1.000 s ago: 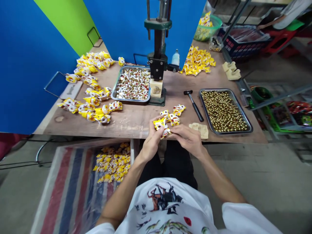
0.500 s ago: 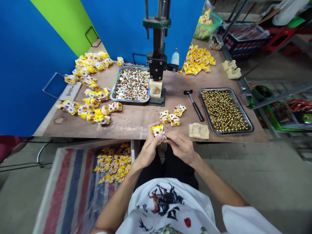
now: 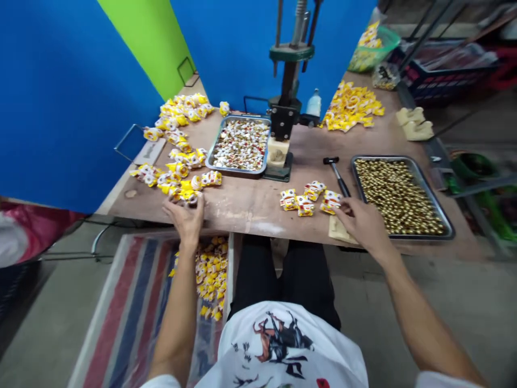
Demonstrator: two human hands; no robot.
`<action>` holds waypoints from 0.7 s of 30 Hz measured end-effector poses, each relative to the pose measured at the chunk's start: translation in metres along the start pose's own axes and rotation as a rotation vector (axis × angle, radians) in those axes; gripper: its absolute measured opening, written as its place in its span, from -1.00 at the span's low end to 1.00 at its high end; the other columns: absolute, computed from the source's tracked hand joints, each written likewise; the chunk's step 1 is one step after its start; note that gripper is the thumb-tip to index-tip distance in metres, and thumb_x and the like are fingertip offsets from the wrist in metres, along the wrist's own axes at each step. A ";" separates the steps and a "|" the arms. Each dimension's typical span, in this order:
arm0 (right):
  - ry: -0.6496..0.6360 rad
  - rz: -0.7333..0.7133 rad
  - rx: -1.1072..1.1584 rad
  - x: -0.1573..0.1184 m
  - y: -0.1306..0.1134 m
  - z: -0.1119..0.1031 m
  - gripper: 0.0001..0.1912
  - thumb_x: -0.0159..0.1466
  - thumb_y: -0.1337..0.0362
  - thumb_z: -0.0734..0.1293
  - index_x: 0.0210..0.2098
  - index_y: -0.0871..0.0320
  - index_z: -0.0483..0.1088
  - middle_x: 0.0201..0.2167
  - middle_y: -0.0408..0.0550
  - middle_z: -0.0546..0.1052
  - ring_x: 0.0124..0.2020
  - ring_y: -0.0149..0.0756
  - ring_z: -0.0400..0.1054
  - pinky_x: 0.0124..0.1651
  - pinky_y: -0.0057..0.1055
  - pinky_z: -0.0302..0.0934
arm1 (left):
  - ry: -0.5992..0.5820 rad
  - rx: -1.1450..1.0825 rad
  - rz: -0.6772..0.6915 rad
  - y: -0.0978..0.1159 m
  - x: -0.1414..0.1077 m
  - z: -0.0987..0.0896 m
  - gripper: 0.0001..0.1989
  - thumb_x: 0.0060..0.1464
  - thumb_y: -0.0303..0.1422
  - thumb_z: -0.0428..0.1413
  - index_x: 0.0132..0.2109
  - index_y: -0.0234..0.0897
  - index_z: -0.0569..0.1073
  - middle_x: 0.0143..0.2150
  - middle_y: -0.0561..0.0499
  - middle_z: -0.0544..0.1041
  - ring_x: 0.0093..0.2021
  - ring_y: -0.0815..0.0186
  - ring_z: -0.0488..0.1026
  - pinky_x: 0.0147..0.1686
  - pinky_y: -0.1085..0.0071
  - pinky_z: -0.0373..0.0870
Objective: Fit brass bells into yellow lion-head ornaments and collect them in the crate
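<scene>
My left hand (image 3: 183,218) lies at the table's front edge, its fingers over the near end of a heap of yellow-and-white lion-shaped foil figures (image 3: 177,180). Whether it holds one is hidden. My right hand (image 3: 359,223) rests its fingertips against one such figure (image 3: 331,202) at the end of a small row of them (image 3: 299,202). Under that hand's fingers lies a tan moulded block (image 3: 338,230). Just beyond it is a black-handled hammer (image 3: 339,175).
A steel tray of brass beads (image 3: 398,196) sits right of my right hand. Behind stand a bench hand press (image 3: 285,110) and a steel tray of small white-and-red pieces (image 3: 240,144). More figures lie on a striped plastic-covered sheet (image 3: 133,307) below the table.
My hands have moved apart: the left went to the heap, the right out to the row. The figure held between them is no longer there. The view has turned slightly left.
</scene>
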State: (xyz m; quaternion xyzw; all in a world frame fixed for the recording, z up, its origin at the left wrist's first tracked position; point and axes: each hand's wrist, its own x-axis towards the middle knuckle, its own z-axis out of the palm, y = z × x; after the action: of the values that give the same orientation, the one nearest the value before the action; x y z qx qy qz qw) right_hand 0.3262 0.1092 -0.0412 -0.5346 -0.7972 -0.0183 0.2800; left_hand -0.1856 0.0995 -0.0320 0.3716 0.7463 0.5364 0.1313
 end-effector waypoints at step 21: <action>-0.078 0.144 0.147 0.055 0.142 -0.026 -0.96 0.38 0.38 0.49 -0.19 0.19 0.66 -0.31 0.01 0.72 -0.33 -0.20 0.55 -0.14 -0.29 0.45 | -0.637 -0.826 -0.481 0.076 -0.075 0.053 -0.58 0.01 -0.43 0.46 0.04 -0.32 0.65 -0.04 -0.13 0.77 0.01 0.18 0.72 0.01 0.38 0.72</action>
State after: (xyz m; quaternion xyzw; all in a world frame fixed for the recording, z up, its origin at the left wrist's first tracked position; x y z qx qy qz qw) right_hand 0.4448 0.2079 -0.0322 -0.5688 -0.7661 0.0814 0.2879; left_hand -0.0705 0.0961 0.0005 0.2524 0.4620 0.6002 0.6022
